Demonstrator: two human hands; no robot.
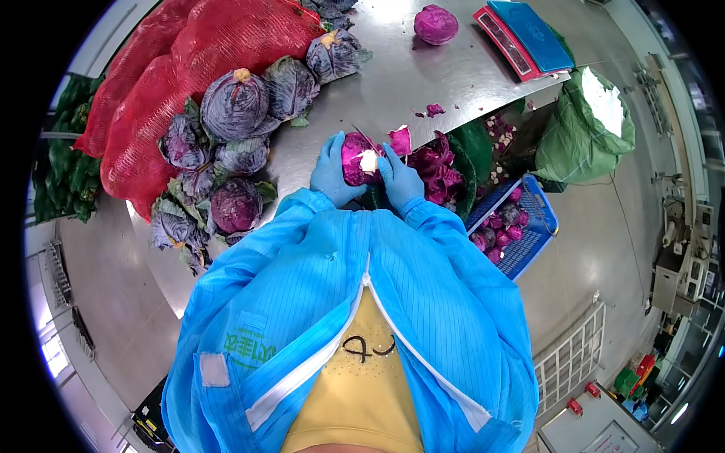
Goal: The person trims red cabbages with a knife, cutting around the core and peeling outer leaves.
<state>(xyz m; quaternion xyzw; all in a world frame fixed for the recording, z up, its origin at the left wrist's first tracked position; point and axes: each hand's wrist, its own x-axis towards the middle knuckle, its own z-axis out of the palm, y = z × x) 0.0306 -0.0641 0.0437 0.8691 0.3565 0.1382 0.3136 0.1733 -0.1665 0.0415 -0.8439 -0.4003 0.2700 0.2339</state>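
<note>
Cabbage [353, 157], stalk [368, 161] toward right hand [402, 181].

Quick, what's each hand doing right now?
Left hand: closed around a purple cabbage.
Right hand: partly curled beside the cabbage's pale stem; its grip cannot be told.

Striped blue jacket [317, 257], yellow shirt [359, 385]

A hand could slide forward over the shiny metal bench [377, 68], between leafy purple cabbages [234, 106] on the left and a flat red-and-blue scale [532, 38] far right; a lone round purple cabbage [436, 25] stands at the far end. From where I stand, loose purple leaves [439, 172] and a blue perforated plastic crate [545, 215] crowd the right side.
</note>
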